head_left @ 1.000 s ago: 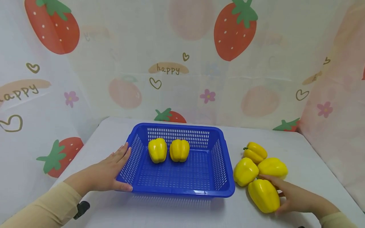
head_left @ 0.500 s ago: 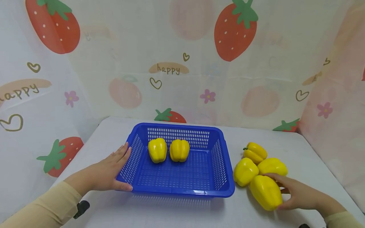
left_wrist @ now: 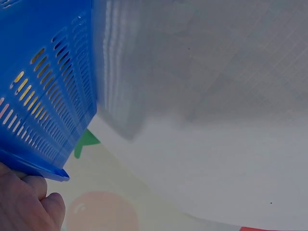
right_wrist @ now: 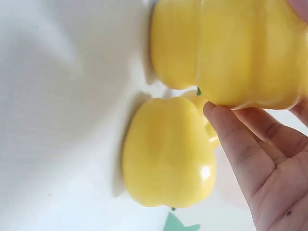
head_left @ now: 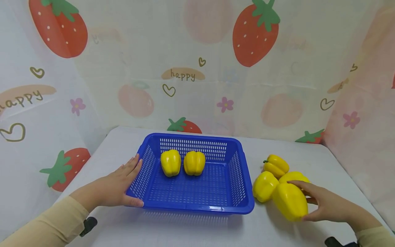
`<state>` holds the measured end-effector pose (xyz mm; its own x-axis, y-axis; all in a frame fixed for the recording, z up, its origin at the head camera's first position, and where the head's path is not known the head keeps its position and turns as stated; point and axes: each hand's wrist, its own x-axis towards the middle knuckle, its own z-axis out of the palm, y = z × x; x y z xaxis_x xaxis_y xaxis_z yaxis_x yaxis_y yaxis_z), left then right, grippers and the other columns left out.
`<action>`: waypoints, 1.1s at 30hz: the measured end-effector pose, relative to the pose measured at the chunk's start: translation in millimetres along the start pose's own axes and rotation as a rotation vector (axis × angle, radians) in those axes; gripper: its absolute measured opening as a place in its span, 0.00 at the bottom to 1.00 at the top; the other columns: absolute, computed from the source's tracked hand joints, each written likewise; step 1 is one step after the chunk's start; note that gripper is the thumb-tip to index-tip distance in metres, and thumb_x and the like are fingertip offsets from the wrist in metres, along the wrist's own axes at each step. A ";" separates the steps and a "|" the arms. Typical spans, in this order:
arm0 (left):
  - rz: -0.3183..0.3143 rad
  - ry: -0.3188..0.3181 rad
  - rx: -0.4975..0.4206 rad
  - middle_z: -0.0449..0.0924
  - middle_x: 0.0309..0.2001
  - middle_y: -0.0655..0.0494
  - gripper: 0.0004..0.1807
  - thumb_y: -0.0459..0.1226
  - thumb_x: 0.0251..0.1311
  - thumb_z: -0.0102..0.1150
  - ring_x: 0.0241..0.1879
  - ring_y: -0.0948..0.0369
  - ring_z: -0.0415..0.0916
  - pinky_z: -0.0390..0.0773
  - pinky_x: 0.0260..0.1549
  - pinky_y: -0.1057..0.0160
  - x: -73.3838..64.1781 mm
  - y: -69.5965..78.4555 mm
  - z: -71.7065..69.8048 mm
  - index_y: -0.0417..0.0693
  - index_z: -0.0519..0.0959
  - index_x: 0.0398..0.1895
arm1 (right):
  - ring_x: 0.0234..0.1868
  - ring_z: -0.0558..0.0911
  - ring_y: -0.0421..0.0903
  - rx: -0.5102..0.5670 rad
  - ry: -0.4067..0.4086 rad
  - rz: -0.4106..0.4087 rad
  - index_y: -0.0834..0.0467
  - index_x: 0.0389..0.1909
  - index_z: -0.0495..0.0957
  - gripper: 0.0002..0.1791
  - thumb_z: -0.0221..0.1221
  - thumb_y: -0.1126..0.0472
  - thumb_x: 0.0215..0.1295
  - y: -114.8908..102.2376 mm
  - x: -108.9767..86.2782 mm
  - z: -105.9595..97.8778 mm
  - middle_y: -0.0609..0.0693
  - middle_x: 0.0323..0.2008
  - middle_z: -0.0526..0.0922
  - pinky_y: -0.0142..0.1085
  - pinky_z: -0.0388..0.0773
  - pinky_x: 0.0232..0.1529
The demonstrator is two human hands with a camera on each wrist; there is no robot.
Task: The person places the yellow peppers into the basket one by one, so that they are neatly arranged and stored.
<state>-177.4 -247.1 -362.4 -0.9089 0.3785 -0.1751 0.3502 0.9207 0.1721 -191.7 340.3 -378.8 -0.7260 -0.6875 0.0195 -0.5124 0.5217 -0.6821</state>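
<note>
My left hand (head_left: 118, 183) rests on the left rim of the blue plastic basket (head_left: 197, 208), fingers along the side and thumb at the front corner. Two yellow bell peppers, one (head_left: 170, 163) beside the other (head_left: 194, 163), stand in the back left of the basket. My right hand (head_left: 327, 202) holds a yellow bell pepper (head_left: 290, 201) between thumb and fingers, right of the basket. In the right wrist view this bell pepper (right_wrist: 250, 53) is tilted over the others, with fingertips at its edge. Behind it lie three more: one (head_left: 265, 187) nearest the basket, one (head_left: 294, 177) partly hidden, one (head_left: 275, 165) with a green stem.
A white table (head_left: 172, 233) bears everything. At the back stands a pale curtain (head_left: 191, 103) with strawberries, hearts and flowers, and it continues along both sides. The basket's right wall (head_left: 239, 178) stands close to the loose peppers.
My right hand has lifted the bell pepper and moved it slightly up and right, so it now covers more of the pepper behind. My left hand and the basket have stayed put.
</note>
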 end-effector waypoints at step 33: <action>0.037 0.012 0.027 0.30 0.71 0.40 0.68 0.74 0.37 0.49 0.69 0.43 0.35 0.46 0.63 0.43 -1.9 0.1 -1.9 0.37 0.39 0.71 | 0.52 0.69 0.27 -0.170 0.097 -0.007 0.55 0.68 0.55 0.49 0.71 0.55 0.45 -43.8 58.1 -44.1 0.52 0.59 0.68 0.23 0.72 0.47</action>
<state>-176.1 -247.9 -360.2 -0.8976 0.4116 -0.1578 0.3899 0.9083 0.1516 -231.6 299.8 -315.5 -0.7584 -0.6442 0.0997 -0.5821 0.6004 -0.5483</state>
